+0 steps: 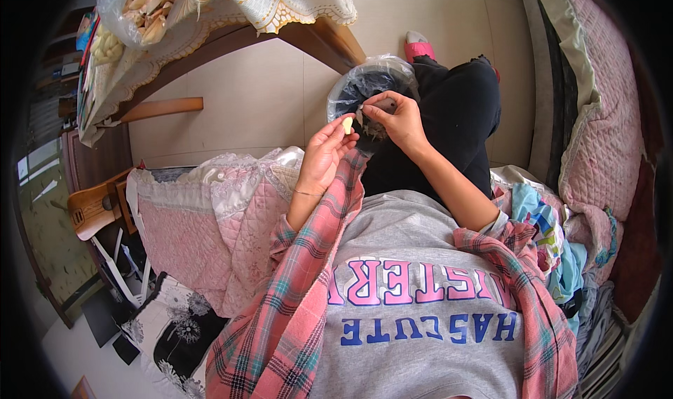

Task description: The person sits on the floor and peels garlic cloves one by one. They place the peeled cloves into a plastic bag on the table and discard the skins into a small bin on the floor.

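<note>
Between the thumb and fingers of my left hand (327, 145) is a pale peeled garlic clove (347, 125). My right hand (397, 116) is just to the right of it, over a trash bin (344, 91) lined with a clear plastic bag. Its thumb and index fingertips pinch a small whitish piece of garlic skin (359, 108). Dry peel scraps (374, 129) lie inside the bin below my hands. On the table at the upper left, a clear plastic bag (113, 10) contains many unpeeled garlic cloves (150, 5). Peeled cloves (106, 47) sit in a heap beside that bag.
A white lace tablecloth (294, 5) hangs over the wooden table, whose leg (336, 41) stands close to the bin. Pink quilted covers (184, 231) drape the seat at left, and another quilted cover (604, 99) lies at right. Crumpled clothes (547, 231) lie by my right elbow.
</note>
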The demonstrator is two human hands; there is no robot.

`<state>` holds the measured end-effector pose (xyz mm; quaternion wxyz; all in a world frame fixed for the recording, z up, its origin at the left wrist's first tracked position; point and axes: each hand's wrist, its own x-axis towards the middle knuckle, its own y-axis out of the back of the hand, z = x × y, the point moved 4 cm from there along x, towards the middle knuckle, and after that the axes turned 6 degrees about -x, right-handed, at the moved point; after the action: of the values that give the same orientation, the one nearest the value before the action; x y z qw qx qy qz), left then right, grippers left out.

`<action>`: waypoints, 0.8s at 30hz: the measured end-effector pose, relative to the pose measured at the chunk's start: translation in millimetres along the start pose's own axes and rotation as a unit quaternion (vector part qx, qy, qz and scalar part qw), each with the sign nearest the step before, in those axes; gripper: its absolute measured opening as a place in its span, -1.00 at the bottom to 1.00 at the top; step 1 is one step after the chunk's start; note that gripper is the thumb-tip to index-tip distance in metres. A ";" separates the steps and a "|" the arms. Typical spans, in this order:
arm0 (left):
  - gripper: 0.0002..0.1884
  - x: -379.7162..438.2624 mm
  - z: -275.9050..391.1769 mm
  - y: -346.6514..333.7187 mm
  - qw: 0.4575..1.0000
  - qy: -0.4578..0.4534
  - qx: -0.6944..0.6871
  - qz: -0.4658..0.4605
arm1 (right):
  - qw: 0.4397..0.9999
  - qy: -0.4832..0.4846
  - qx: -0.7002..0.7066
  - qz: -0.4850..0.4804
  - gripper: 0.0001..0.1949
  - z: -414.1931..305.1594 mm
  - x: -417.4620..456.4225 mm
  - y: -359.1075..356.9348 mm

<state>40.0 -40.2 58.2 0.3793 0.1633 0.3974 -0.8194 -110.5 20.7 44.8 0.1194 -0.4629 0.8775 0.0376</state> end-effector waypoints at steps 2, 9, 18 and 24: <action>-0.68 0.1 1.4 -0.4 0.999 -0.022 0.020 0.017 | 1.000 -0.006 0.015 -0.021 -0.90 -5.0 -1.7 -0.2; -0.71 0.4 6.0 -10.5 0.978 -0.120 0.160 0.063 | 0.991 0.000 0.095 -0.096 -0.88 -3.3 -2.0 -3.5; -0.71 -1.6 9.6 -15.2 0.964 -0.171 0.190 0.070 | 0.985 -0.009 0.128 -0.117 -0.89 -7.1 -3.8 -2.8; -0.72 -2.1 11.6 -15.4 0.960 -0.177 0.208 0.059 | 0.984 -0.001 0.122 -0.130 -0.89 -6.7 -4.4 -3.9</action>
<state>30.2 -42.1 74.8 0.4495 0.1138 0.1343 -0.8757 -106.1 20.8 52.5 0.1792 -0.5551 0.8078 -0.0851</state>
